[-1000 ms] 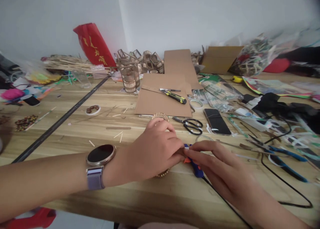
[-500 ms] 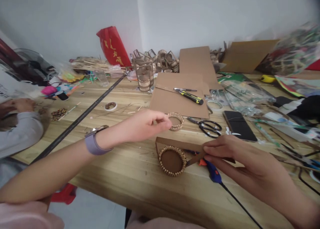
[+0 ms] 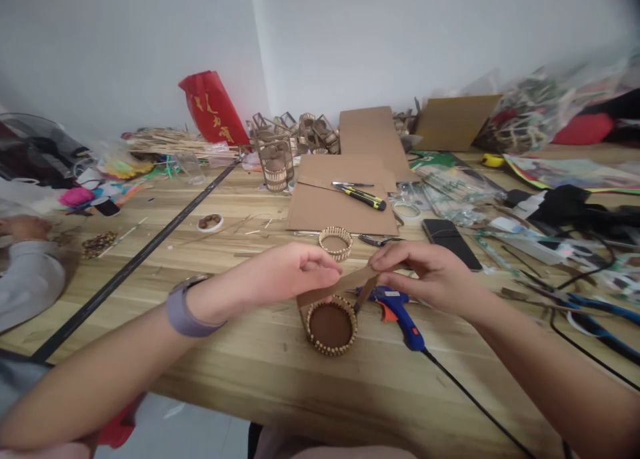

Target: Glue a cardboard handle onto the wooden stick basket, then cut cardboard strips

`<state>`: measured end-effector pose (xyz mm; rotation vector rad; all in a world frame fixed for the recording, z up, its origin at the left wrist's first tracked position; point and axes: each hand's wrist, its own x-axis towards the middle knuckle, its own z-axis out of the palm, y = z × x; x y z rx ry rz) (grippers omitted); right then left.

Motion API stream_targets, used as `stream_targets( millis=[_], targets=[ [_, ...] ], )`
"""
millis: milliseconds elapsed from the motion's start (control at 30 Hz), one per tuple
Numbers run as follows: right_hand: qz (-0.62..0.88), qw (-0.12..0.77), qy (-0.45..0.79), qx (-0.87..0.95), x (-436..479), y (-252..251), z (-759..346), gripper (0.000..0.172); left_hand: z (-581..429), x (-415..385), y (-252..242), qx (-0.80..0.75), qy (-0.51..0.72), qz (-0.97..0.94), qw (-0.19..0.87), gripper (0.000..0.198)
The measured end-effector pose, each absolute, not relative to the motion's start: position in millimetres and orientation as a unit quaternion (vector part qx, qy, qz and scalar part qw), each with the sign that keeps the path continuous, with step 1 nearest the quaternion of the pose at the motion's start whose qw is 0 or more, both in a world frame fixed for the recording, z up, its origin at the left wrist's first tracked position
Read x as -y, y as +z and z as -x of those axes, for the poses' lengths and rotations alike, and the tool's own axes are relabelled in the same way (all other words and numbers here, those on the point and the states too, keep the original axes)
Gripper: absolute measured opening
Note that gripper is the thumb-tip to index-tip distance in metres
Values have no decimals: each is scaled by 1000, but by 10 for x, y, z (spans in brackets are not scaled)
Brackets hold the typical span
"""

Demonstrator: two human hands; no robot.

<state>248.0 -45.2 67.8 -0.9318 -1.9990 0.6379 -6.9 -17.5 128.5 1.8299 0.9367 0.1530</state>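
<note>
A small round basket [image 3: 331, 327] with a beaded-looking rim of short sticks and a brown base lies on the table in front of me. A bent brown cardboard strip [image 3: 354, 280] rises from it like a handle frame. My right hand [image 3: 425, 272] pinches the strip's right corner between thumb and fingers. My left hand [image 3: 300, 272], fingers curled, is closed at the strip's left part; a fingertip shows below it. Just beyond stands a separate stick ring [image 3: 336, 243]. A blue glue gun [image 3: 403, 315] with an orange trigger lies beneath and beside my right hand.
Cardboard sheets [image 3: 330, 205] with a yellow-black utility knife [image 3: 363, 197] lie ahead. A black phone [image 3: 450, 242] and blue-handled pliers [image 3: 595, 312] are on the right. Finished frames [image 3: 275, 162] stand at the back. Another person's sleeve [image 3: 33, 279] shows at left.
My left hand has moved from the stick ring to the cardboard strip. My right hand has lifted the strip's right end and shifted left, exposing the glue gun. The view has also shifted.
</note>
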Motion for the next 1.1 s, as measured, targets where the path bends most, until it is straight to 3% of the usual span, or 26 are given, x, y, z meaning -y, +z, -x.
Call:
stream_targets(
  millis=[200, 300, 433, 533, 633, 700, 967, 1100],
  targets=[
    [381, 428, 329, 751, 492, 657, -2426, 34, -263, 154, 1361, -398, -8, -822, 408, 65],
    [382, 451, 411, 694, 502, 609, -2397, 49, -252, 136, 1403, -391, -18, -843, 368, 55],
    [349, 488, 519, 609, 492, 510, -2339, 62, -186, 48, 1422, -365, 6, -804, 470, 43],
    [311, 515, 543, 586, 487, 456, -2277, 47, -216, -38, 1358, -385, 23, -724, 572, 46],
    [295, 517, 553, 583, 498, 451, -2216, 24, -301, -95, 1269, -391, -33, -657, 643, 37],
    [292, 503, 570, 581, 511, 469, -2185, 16, -350, -111, 1244, -381, -56, -636, 669, 31],
    [333, 504, 525, 600, 554, 524, -2148, 11, -469, -73, 1479, -428, -91, -650, 621, 11],
    [344, 504, 488, 624, 588, 545, -2136, 8, -537, -19, 1567, -479, -103, -645, 586, 10]
  ],
)
